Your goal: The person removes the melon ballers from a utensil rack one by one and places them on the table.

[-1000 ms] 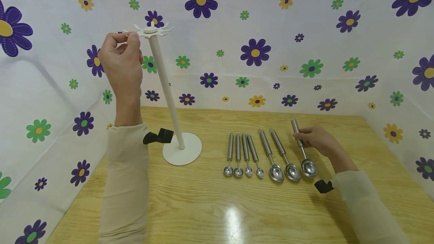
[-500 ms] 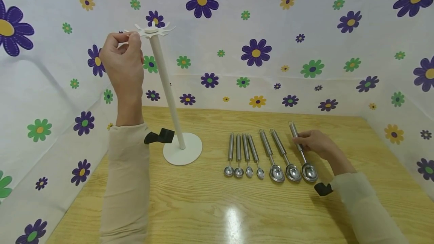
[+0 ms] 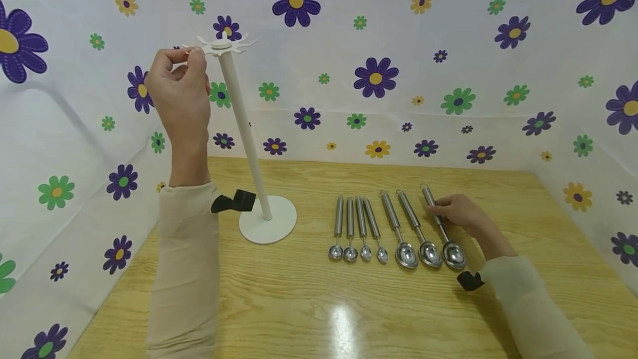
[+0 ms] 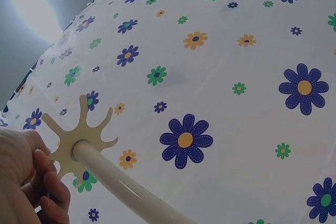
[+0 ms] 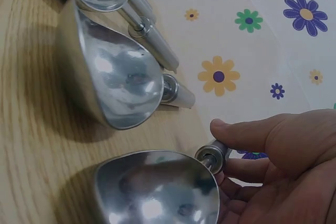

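Observation:
My left hand (image 3: 179,90) is raised at the left and pinches a prong of the star-shaped top of a white hanging stand (image 3: 244,132). In the left wrist view, the pronged top (image 4: 65,153) shows from below beside the fingers. At the right of the table, my right hand (image 3: 466,218) pinches the handle of a large steel scoop (image 3: 453,255) between thumb and fingers. Its bowl lies at the table, close to a second large scoop (image 3: 430,254). The right wrist view shows the thumb along the held scoop's handle (image 5: 212,153).
Left of the held scoop, another large scoop (image 3: 406,255) and several small scoops (image 3: 350,254) lie in a row, handles away from me. The stand's round base (image 3: 269,229) rests on the wooden table (image 3: 279,303). Flowered cloth (image 3: 319,71) encloses the back and sides.
My right hand has lowered the scoop and drawn it slightly toward me and left, lining it up with the row. The left hand stays on the stand's top.

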`<state>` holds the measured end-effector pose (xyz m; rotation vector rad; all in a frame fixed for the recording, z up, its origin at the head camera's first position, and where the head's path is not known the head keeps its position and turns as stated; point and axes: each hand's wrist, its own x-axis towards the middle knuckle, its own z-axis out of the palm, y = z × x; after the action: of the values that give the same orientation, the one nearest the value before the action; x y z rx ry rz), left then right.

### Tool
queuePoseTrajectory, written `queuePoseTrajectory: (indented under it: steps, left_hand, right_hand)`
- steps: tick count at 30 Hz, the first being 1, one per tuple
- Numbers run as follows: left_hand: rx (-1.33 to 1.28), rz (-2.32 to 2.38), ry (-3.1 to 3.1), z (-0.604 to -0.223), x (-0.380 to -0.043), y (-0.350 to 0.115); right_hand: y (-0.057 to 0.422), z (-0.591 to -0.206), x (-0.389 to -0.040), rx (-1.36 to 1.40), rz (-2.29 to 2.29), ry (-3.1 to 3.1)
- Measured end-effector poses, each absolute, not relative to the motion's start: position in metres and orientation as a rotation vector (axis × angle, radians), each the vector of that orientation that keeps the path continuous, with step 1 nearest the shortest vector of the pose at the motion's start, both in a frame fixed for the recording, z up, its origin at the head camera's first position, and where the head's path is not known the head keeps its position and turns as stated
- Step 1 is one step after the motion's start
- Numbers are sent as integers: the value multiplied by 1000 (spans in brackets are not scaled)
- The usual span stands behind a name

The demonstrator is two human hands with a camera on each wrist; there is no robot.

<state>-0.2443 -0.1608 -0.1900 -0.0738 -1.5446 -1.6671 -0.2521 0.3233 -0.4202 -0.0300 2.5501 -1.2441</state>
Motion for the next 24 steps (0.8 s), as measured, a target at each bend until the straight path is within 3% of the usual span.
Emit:
queuePoseTrajectory:
  steps: [24]
  left_hand:
    - [-90, -1690, -1521, -191, -247, -161]
  right_hand:
    - [313, -429, -248, -31, -1087, 2733]
